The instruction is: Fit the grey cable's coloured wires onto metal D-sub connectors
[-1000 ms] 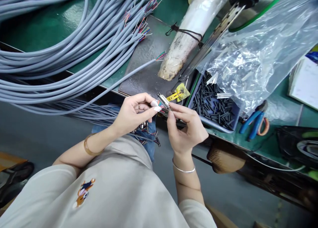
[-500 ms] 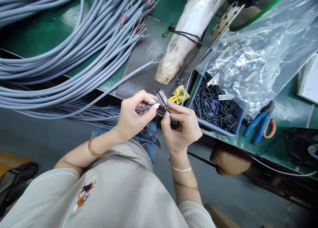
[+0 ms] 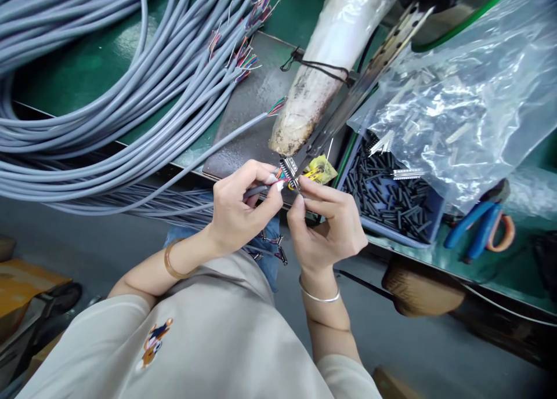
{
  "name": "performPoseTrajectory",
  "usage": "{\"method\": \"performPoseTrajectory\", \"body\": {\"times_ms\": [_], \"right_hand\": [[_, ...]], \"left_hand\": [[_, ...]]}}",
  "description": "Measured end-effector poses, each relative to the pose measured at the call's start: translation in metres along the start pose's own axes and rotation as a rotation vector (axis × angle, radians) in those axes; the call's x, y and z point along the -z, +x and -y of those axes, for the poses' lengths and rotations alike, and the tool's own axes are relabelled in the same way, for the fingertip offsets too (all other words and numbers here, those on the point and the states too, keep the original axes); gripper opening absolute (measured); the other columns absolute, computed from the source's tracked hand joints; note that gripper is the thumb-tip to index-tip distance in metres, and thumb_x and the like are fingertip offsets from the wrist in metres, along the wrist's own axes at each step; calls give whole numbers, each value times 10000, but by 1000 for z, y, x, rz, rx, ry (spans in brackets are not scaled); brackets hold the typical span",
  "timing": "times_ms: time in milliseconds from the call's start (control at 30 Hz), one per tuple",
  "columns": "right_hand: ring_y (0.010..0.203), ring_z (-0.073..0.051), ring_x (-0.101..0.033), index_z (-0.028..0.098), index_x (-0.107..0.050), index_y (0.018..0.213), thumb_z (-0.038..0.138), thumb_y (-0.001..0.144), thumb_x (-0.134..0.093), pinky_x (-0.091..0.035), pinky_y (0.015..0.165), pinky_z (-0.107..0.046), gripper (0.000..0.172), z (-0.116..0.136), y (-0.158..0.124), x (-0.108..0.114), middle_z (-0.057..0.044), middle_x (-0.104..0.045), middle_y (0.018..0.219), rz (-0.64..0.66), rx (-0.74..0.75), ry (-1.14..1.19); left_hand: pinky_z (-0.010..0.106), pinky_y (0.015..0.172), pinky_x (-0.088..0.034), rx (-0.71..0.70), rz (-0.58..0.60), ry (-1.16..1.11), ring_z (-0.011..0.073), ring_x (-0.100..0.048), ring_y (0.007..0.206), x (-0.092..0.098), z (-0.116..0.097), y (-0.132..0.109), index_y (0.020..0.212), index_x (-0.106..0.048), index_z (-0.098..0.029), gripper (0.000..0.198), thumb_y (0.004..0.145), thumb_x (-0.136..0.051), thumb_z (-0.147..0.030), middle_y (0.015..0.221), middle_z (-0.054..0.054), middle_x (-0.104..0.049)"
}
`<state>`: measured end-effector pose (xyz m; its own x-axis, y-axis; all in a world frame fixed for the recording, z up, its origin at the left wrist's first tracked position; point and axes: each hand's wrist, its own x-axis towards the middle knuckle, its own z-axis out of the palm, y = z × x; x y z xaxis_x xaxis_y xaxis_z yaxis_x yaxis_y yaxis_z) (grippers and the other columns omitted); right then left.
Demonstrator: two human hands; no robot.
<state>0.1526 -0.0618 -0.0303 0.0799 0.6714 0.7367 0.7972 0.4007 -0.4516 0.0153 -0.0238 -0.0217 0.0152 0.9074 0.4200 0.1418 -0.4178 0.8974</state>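
I've got the left hand [image 3: 239, 209] with fingers pinched shut on the grey cable [image 3: 256, 191]. The right hand [image 3: 329, 228] has fingertips closed on the connector [image 3: 289, 169].

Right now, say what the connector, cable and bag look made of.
The connector: likely metal shell, by its silvery glint. The cable in the left hand: grey matte plastic or rubber jacket, bending softly. The bag: thin clear plastic film, creased, glossy, contents showing through.

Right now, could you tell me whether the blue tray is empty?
Not empty: short black tube pieces cover most of the blue tray, heaped unevenly.
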Motion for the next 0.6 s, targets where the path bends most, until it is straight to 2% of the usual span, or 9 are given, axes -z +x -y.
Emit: {"method": "performPoseTrajectory", "body": {"times_ms": [367, 600], "right_hand": [[888, -183, -785, 244, -643, 917, 106, 830, -755, -651, 772, -307, 198, 4, 8, 4, -23, -807, 1035, -4, 14, -25], [839, -161, -781, 236, -606, 877, 131, 828, -755, -641, 717, -259, 188, 2, 1, 4, -43, -808, 1052, 19, 54, -47]], "left_hand": [[151, 423, -327, -26, -12, 3, 1, -402, 462, 0, -6, 4, 805, -583, -174, 122, 872, -686, -172, 860, 7, -738], [139, 429, -333, 88, 45, -33, 7, -448, 491, 3, -3, 0, 810, -581, -167, 130, 871, -693, -192, 859, 15, -729]]}}
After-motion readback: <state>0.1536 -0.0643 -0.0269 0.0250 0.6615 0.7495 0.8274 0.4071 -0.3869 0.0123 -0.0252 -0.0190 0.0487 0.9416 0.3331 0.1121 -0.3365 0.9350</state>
